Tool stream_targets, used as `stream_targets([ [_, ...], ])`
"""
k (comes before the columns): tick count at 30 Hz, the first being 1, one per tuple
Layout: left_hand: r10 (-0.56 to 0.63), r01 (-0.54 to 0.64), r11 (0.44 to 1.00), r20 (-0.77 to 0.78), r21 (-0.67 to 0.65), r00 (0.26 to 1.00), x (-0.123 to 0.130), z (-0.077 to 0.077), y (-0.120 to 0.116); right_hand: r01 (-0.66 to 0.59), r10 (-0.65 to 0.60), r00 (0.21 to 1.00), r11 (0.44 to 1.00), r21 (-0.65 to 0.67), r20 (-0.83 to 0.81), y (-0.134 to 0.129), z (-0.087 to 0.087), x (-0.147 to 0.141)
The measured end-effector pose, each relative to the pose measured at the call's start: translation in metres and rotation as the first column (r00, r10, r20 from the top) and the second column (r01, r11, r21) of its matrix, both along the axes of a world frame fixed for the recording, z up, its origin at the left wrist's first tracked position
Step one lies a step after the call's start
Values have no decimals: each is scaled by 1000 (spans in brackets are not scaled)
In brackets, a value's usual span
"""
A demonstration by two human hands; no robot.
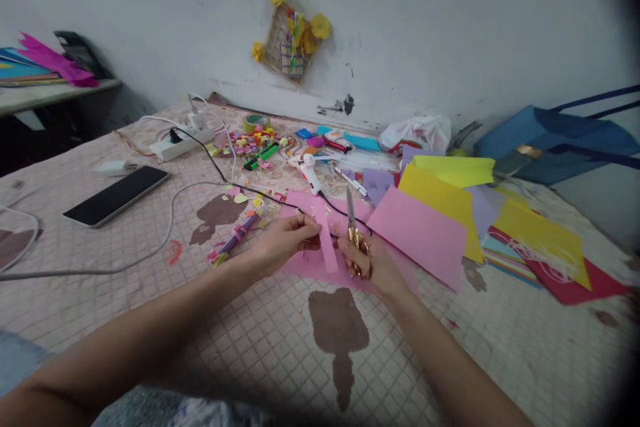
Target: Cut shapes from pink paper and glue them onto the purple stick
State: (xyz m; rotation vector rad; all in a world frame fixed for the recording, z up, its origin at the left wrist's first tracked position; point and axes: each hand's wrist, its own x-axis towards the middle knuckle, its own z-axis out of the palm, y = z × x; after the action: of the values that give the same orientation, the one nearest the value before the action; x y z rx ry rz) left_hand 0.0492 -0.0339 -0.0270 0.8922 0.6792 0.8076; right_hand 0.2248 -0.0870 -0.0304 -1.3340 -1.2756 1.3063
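Between my two hands a narrow pink paper strip (327, 248) hangs over a larger pink sheet (305, 269) lying on the table. My left hand (293, 235) pinches the strip's left edge between thumb and fingers. Gold-handled scissors (353, 235) are gripped in my right hand (367, 260), their blades pointing up and away from me. The right fingertips come close to the strip; whether they touch it I cannot tell. Just beyond the hands lies a white glue gun (311, 177), its black cord running past the strip.
Pink, yellow and purple sheets (425, 230) spread to the right. A phone (120, 195), power strip (183, 140) and cables lie left. A purple rolled paper piece (237, 239) rests near my left forearm. Paper scraps (240, 147) and a green cutter (261, 156) lie farther back; a blue bag (550, 143) stands right.
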Motion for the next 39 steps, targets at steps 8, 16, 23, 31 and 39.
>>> stream_targets([
  [8, 60, -59, 998, -19, 23, 998, -1, 5, 0, -118, 118, 993, 990, -72, -14, -8, 2, -10],
  [16, -48, 68, 991, -167, 116, 985, -3, 1, -1, -107, 108, 994, 994, -35, 7, -8, 2, -11],
  [23, 30, -12, 994, -158, 113, 987, -4, -1, 4, -56, 54, 997, 998, -30, -55, -8, -1, -10],
  [31, 64, -36, 979, -133, 202, 989, -5, 0, 5, 54, -63, 973, 997, -46, -220, -4, -3, -12],
  [39, 58, -30, 970, -110, 242, 992, -3, 3, 0, 30, -30, 999, 999, -42, -14, -8, 1, -13],
])
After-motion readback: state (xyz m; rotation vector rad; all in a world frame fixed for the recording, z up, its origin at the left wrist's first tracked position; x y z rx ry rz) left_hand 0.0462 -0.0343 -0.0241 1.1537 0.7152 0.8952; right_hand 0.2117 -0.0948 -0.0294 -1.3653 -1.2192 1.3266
